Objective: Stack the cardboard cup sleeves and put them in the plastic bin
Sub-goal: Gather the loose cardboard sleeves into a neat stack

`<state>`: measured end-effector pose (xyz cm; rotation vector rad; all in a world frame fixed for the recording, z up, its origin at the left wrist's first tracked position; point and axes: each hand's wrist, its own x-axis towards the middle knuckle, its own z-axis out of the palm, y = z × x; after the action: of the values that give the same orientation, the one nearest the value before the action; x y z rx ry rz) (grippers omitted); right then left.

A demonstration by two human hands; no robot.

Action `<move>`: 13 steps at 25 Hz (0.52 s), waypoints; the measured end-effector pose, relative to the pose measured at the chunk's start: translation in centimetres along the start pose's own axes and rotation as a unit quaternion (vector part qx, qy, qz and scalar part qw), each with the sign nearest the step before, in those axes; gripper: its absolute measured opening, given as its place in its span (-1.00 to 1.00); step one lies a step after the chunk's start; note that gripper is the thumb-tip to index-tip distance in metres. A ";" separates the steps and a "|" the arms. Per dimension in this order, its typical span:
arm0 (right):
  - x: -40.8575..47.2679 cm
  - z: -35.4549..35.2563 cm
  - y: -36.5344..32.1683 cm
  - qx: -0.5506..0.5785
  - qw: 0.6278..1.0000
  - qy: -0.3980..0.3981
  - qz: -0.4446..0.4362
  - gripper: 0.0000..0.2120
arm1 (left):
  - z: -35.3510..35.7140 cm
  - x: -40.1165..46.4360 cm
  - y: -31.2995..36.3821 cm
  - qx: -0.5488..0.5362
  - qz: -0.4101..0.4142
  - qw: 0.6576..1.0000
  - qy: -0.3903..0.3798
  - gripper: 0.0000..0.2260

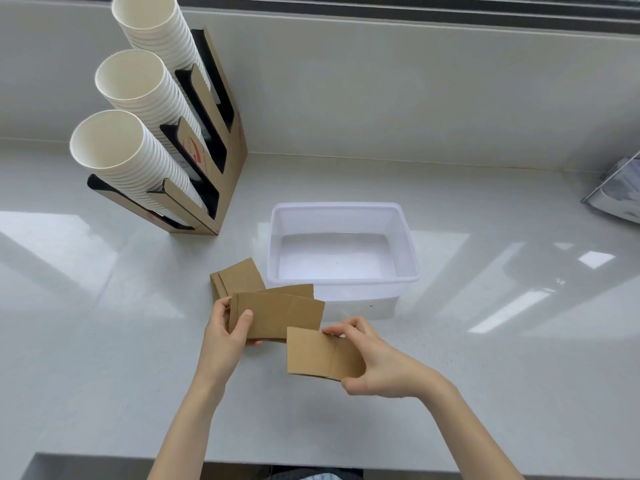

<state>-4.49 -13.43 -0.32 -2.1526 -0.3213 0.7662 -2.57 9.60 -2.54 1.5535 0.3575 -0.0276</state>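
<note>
My left hand (pixel 225 336) grips a small stack of brown cardboard cup sleeves (pixel 280 315) by its left end, held above the counter. My right hand (pixel 372 362) pinches a single flat sleeve (pixel 311 353) just below and to the right of that stack. More loose sleeves (pixel 237 277) lie on the counter behind my left hand, beside the bin. The translucent white plastic bin (pixel 405 244) stands just beyond the sleeves, with nothing inside it.
A cardboard cup dispenser (pixel 221 188) holding three slanted stacks of white paper cups (pixel 114 147) stands at the back left. A clear holder (pixel 616 188) sits at the right edge. The glossy white counter ends at a front edge (pixel 311 464) near my body.
</note>
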 end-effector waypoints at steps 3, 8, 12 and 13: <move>0.6 -0.3 -0.8 -0.005 0.998 0.059 -0.030 -0.35 | 1.0 -0.5 0.0 0.010 -0.012 0.999 -0.033 -0.86; 1.7 0.2 -1.1 -0.117 0.976 0.167 -0.071 -0.36 | 3.0 -1.3 0.3 -0.007 -0.039 0.995 -0.087 -0.88; 1.7 0.8 -0.5 -0.124 0.971 0.188 -0.075 -0.36 | 3.5 -1.8 0.4 -0.036 -0.063 0.991 -0.116 -0.82; 1.7 0.9 -0.4 -0.128 0.971 0.189 -0.075 -0.36 | 3.7 -2.0 0.4 -0.033 -0.062 0.990 -0.121 -0.82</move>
<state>-3.69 -11.86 -1.19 -2.4253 -0.3917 0.2285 -3.57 5.64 -1.78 1.4413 0.2605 -0.2959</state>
